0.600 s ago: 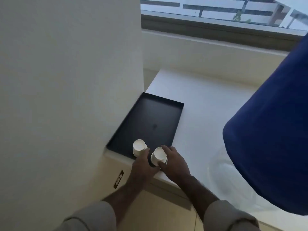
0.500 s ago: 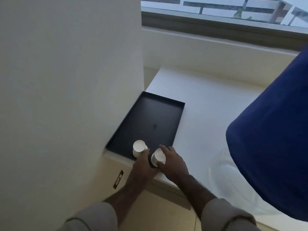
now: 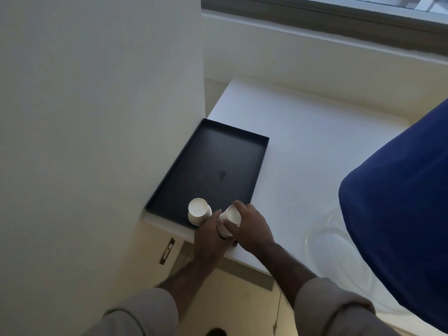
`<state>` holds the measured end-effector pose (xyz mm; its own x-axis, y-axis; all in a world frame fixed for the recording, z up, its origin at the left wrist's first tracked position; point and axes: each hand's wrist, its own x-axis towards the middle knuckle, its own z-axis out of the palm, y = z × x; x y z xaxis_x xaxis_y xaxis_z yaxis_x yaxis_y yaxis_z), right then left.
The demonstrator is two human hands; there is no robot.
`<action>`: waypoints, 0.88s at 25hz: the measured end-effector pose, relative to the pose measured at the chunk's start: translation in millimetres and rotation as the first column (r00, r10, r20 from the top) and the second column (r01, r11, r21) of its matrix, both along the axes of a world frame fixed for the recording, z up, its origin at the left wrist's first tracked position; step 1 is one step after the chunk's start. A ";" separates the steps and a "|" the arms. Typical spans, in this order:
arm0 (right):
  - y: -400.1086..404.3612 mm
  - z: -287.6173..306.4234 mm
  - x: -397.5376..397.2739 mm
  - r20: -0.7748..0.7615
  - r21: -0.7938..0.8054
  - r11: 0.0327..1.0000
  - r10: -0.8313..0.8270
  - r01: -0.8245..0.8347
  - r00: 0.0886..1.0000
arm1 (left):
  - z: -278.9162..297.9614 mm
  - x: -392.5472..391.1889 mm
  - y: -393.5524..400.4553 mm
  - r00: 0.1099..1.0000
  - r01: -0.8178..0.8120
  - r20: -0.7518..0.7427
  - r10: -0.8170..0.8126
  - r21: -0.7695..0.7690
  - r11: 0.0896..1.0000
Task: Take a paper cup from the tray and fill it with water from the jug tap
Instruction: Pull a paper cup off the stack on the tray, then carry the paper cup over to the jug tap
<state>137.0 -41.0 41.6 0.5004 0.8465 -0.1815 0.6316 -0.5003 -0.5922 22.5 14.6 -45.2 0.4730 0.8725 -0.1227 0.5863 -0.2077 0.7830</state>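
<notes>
A black tray (image 3: 213,163) lies on the white counter beside the wall. Two white paper cups are upside down at its near end. The left cup (image 3: 198,210) stands alone, untouched. The right cup (image 3: 229,218) is tilted and gripped from both sides: my left hand (image 3: 209,238) presses its left side and lower rim, and my right hand (image 3: 253,229) wraps its right side with fingers over the top. The big blue water jug (image 3: 400,214) fills the right edge; its tap is hidden.
The white counter (image 3: 303,146) runs back to a low ledge under a window. A wall stands close on the left of the tray. A clear round plastic base (image 3: 334,251) sits on the counter under the jug.
The right cup has tipped from upright to a tilt between my hands. Both hands stay on it at the tray's near end. The view has dipped slightly downward.
</notes>
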 end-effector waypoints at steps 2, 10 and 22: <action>-0.8 2.1 2.2 -0.013 0.024 1.000 -0.009 0.009 1.000 | -3.5 -0.2 1.3 1.000 0.000 0.006 0.000 0.010 1.000; -15.8 30.2 26.6 -0.240 0.299 0.833 -0.407 0.466 0.881 | 0.0 2.5 -2.6 1.000 0.019 0.011 -0.019 0.039 0.999; -112.9 34.4 19.2 -0.971 -0.231 0.801 -0.152 0.552 -0.185 | 53.8 -23.9 -56.6 0.947 0.032 0.303 -0.106 0.240 0.970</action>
<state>156.2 -153.9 75.9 0.2276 0.7069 -0.6697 -0.8745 -0.1541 -0.4599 -1.4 -42.1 8.6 0.5153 0.8229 0.2394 0.2986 -0.4342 0.8499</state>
